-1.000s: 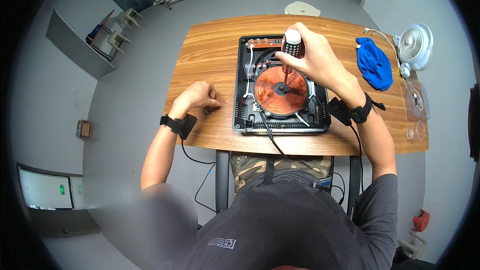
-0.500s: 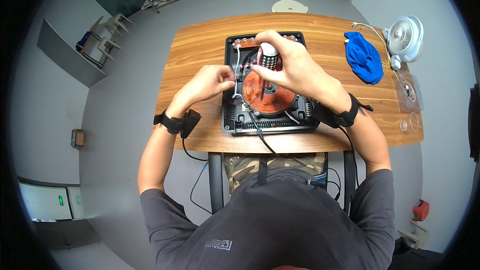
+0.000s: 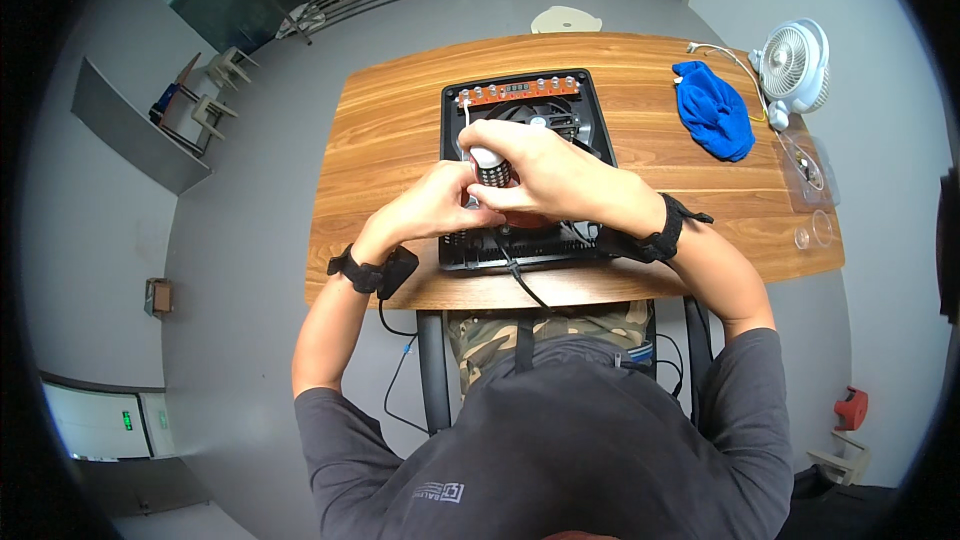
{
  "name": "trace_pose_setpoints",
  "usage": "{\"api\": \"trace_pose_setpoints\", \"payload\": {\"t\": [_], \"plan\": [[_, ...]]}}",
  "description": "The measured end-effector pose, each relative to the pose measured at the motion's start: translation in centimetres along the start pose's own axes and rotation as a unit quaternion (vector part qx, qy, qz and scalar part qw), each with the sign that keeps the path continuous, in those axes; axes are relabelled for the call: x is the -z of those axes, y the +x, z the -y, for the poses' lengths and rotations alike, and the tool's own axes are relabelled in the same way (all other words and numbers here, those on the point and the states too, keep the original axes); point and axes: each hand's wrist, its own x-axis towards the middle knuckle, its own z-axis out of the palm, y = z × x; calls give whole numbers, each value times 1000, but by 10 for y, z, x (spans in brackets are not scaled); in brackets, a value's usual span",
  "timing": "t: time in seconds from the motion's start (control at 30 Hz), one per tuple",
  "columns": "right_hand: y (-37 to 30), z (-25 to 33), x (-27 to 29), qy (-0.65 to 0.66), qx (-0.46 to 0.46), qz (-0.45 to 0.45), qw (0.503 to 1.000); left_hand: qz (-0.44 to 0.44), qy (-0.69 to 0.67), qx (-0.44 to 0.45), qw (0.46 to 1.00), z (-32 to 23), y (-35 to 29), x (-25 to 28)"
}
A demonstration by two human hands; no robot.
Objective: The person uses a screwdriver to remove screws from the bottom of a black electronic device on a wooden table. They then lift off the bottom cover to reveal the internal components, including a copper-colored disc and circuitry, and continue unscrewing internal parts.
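Nearest the body, the wearer's dark shirt (image 3: 600, 430) and camouflage trousers (image 3: 520, 340) sit at the near table edge; a black cable (image 3: 527, 285) runs from the open black housing (image 3: 530, 258) toward that edge. Both wrists carry black straps. Left hand (image 3: 432, 202) lies over the left side of the housing, fingers bent and brought in close under the tool; whether its fingertips pinch anything, or touch the shaft, cannot be told, as the contact is hidden. Right hand (image 3: 550, 168) is closed around a screwdriver (image 3: 492, 170), thumb on the near side and index finger curled over the far side near the white cap; the dotted handle shows between them, the tip is covered. Beneath the right hand, only a sliver of the copper-coloured coil (image 3: 535, 221) shows. Farther along the housing: a dark fan (image 3: 520, 112), then an orange circuit board (image 3: 515, 92) at the far end. On the wooden table (image 3: 375, 130), to the right, are clear rings (image 3: 812, 230), a clear tray (image 3: 803, 195), a crumpled blue cloth (image 3: 712, 112) and a white fan (image 3: 792, 62). Beyond the table stands a pale stool (image 3: 566, 20).
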Motion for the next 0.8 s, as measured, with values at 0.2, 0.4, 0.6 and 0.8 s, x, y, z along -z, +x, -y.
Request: {"api": "trace_pose_setpoints", "payload": {"t": [0.2,0.4,0.6,0.8], "plan": [[-1,7,-4,-13,21,11,1000,-21,-35,0,999,-7,-8,-5],[-2,13,-9,-33,39,22,998,-38,-34,-19,998,-7,-16,-11],[-3,21,-13,-89,46,36,994,-37,-11,-10,999,0,-24,-13],[3,35,-13,-249,12,41,967,-31,-70,32,997,-17,-32,-6]]}}
